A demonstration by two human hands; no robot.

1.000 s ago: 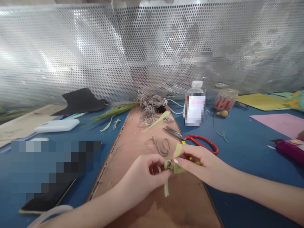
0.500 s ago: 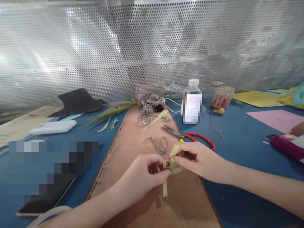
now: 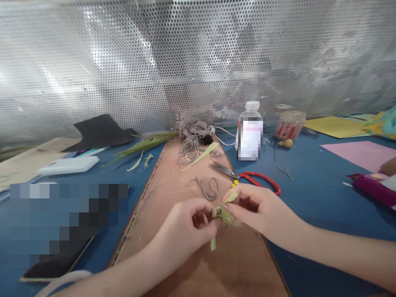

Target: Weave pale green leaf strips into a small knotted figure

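Observation:
Over the brown board, my left hand pinches a small knotted piece of pale green leaf strip between thumb and fingers. One narrow end hangs below my left thumb. My right hand holds the same piece from the right, thumb and forefinger closed on a flat end that sticks up. How the strip is looped is partly hidden by the fingers. Just beyond my right hand lie red-handled scissors, blades pointing left. A loose loop of grey cord rests on the board ahead of my left hand.
The brown board lies on a blue table. At its far end are a grey cord bundle and another pale leaf strip. A bottle and a jar stand behind. Green leaves lie left.
My right fingers have tilted the strip's upper end over to the right. The hanging end below my left thumb has shifted slightly left and up. Both hands keep their hold.

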